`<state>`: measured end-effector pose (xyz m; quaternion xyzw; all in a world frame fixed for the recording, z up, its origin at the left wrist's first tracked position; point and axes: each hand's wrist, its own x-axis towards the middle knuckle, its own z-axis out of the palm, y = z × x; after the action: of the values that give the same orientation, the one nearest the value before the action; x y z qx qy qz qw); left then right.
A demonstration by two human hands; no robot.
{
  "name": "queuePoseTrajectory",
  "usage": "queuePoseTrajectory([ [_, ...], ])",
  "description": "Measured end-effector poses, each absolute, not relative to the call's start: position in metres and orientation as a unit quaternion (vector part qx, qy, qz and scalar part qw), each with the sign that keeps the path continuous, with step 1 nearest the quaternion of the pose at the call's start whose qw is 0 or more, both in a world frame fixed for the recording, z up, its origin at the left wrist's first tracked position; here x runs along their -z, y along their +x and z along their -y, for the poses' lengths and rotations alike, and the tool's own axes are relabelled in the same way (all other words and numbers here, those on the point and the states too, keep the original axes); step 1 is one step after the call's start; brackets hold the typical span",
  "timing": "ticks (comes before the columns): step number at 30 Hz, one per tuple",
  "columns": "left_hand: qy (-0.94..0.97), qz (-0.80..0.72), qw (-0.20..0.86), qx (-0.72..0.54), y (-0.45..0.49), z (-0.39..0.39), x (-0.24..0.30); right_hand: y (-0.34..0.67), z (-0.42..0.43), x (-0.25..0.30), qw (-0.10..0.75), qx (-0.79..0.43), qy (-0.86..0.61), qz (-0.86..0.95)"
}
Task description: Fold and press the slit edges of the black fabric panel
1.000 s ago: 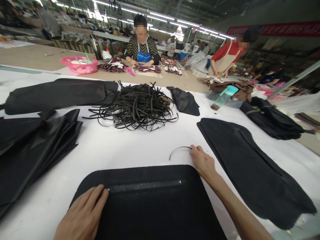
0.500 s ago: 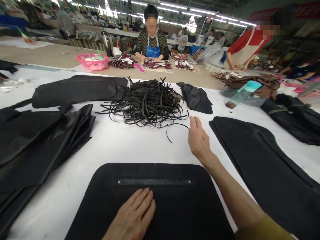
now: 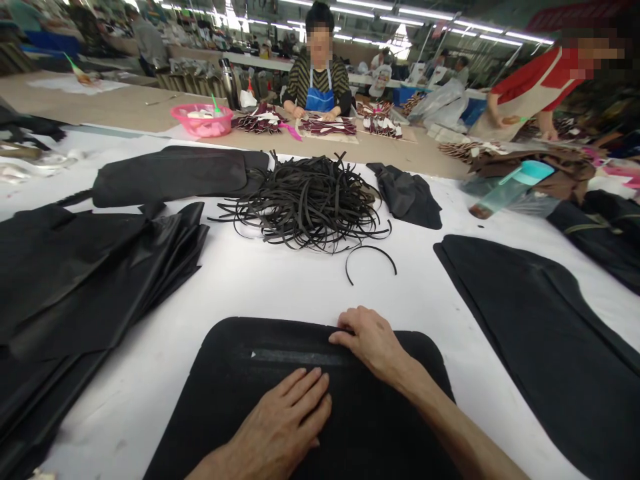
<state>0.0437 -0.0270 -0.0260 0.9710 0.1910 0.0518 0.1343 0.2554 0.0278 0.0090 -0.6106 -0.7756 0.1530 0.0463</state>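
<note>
A black leather-like panel [image 3: 225,413] with rounded far corners lies in front of me. A shiny strip [image 3: 295,358] runs across it near the far edge, with a small white triangle at its left end. My left hand [image 3: 287,420] rests flat on the panel, fingers stretched out, just below that strip. At the far edge, right of the middle, my right hand [image 3: 367,337] has thumb and curled fingers closed on the panel's rim. Beyond it, one thin black strip [image 3: 373,248] lies curved on the white tabletop, apart from both hands.
A tangled heap of black strips [image 3: 315,203] lies ahead. Black pieces are stacked at left [image 3: 90,273] and right [image 3: 530,313]. A teal-lidded bottle [image 3: 513,190] lies at back right. Across the table, near a pink basin [image 3: 203,121], a person [image 3: 320,73] handles maroon pieces.
My right hand has let go of the thin strip and come back to the panel's far edge. The strip stays on the table. My left hand remains flat on the panel.
</note>
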Motion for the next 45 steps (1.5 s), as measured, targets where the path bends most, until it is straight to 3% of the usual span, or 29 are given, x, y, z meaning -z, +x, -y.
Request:
queuePoseTrajectory([
  [4, 0.967, -0.197, 0.150, -0.054, 0.044, 0.025, 0.025, 0.258, -0.025, -0.013, 0.067, -0.161, -0.580, 0.796],
  [8, 0.960, -0.211, 0.167, -0.072, 0.042, 0.027, 0.030, 0.257, -0.013, -0.022, 0.227, -0.037, -0.583, 0.779],
  [10, 0.959, -0.216, 0.161, -0.084, 0.040, 0.030, 0.033, 0.258, -0.007, -0.030, 0.260, 0.037, -0.566, 0.782],
  [15, 0.941, -0.261, 0.153, -0.151, 0.039, 0.035, 0.026, 0.264, 0.000, -0.051, 0.191, 0.100, -0.499, 0.839],
  [20, 0.894, -0.297, 0.230, -0.243, 0.063, 0.024, -0.003, 0.261, 0.007, -0.074, 0.199, 0.121, -0.461, 0.856],
  [26, 0.859, -0.384, 0.326, -0.093, 0.101, 0.007, -0.023, 0.260, 0.006, -0.067, 0.183, 0.164, -0.444, 0.862],
  [30, 0.868, -0.400, 0.295, -0.021, 0.108, 0.010, -0.012, 0.268, -0.012, -0.032, 0.061, 0.120, -0.492, 0.860],
  [33, 0.887, -0.378, 0.265, -0.009, 0.108, 0.013, -0.003, 0.276, -0.018, -0.018, 0.025, 0.098, -0.534, 0.839],
  [36, 0.898, -0.366, 0.245, -0.007, 0.107, 0.012, 0.000, 0.285, -0.010, -0.020, 0.052, 0.062, -0.587, 0.806],
  [41, 0.896, -0.362, 0.258, 0.006, 0.107, 0.007, 0.002, 0.303, 0.029, -0.028, 0.185, -0.167, -0.623, 0.742],
  [45, 0.898, -0.355, 0.260, -0.009, 0.105, 0.007, 0.007, 0.302, 0.054, -0.023, 0.165, -0.242, -0.602, 0.743],
])
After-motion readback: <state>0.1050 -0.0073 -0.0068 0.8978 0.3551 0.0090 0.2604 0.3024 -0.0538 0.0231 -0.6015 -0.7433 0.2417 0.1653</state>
